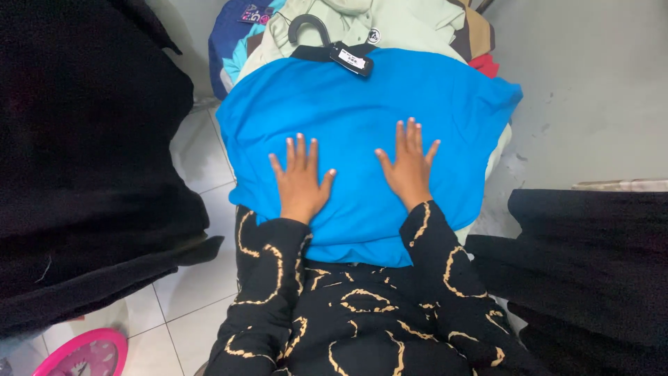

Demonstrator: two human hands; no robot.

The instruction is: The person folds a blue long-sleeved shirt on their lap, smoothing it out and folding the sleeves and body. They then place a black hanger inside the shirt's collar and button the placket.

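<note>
Tag: I see a small black rectangular tag with a white label [351, 59] at the collar, beside a black plastic hanger hook [309, 28].
Garment: the bright blue cloth shirt [362, 111] lies spread over a heap of folded clothes [390, 24].
Hands: my left hand [300, 182] and right hand [409, 167] press flat on it, fingers spread, gripping nothing.
Floor: white tiles [188, 306]; a pink round clock [87, 356] lies lower left.

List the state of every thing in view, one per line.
Bright blue cotton shirt: spread flat over a clothes pile, on its hanger.
Black plastic hanger: hook showing, tag attached.
Left hand: flat on the shirt, fingers spread.
Right hand: flat on the shirt, fingers together.
Pink round clock: lying on the floor.
</note>
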